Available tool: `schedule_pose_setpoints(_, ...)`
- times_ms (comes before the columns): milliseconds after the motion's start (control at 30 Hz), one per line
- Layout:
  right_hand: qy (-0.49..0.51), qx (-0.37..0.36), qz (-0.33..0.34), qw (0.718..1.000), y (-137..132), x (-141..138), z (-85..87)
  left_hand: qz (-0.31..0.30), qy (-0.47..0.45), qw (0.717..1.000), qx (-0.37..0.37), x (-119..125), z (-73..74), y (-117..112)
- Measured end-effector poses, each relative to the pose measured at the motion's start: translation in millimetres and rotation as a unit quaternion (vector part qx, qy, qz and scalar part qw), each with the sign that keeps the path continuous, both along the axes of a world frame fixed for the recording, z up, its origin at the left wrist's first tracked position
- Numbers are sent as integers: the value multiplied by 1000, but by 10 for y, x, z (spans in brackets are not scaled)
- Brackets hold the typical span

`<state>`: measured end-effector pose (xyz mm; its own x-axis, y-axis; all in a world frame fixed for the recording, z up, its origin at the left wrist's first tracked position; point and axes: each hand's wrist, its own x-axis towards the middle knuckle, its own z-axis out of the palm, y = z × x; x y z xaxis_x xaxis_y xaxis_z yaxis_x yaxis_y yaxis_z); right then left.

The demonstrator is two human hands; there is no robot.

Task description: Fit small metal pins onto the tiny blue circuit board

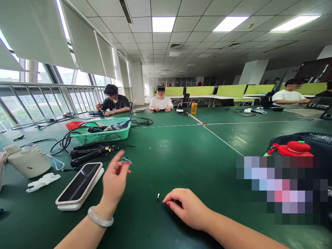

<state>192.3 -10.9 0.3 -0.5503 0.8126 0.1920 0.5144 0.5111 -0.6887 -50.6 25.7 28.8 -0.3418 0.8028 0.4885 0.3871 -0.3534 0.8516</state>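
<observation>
My left hand (116,178) is raised over the green table, its thumb and a finger pinched on a small bluish piece (126,160) too small to name. The index finger of that hand points up, and a pale bangle (100,217) circles the wrist. On the table rests my right hand (184,207), fingers curled and thumb drawn close to the fingertips; whether anything is between them is hidden. Just left of those fingertips, apart from them, stands a tiny white-and-black piece (158,197).
Left of my hands lie a phone (81,183), a crumpled tissue (43,182), a cream pouch-like container (28,160), black cylindrical tools (89,155) and a green basket (103,133) with cables. A dark bag (319,148) sits right. People sit across the table (166,162).
</observation>
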Motion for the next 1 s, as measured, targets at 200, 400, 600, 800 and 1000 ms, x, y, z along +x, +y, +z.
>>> schedule_pose_setpoints(200,-27,54,-45,997,36,-14,-8,-235,224,937,-132,469,-230,-187)
schedule_pose_setpoints(400,-81,119,-24,989,83,-110,-87,-227,221,932,-173,512,-232,-119)
schedule_pose_setpoints(600,-116,125,9,985,105,-169,-118,-213,204,936,-194,459,-289,-51)
schedule_pose_setpoints(800,-111,122,3,986,131,-173,-143,-238,192,929,-211,463,-261,-89)
schedule_pose_setpoints(1000,-148,140,-10,979,124,-176,-142,-258,179,924,-220,435,-261,-86)
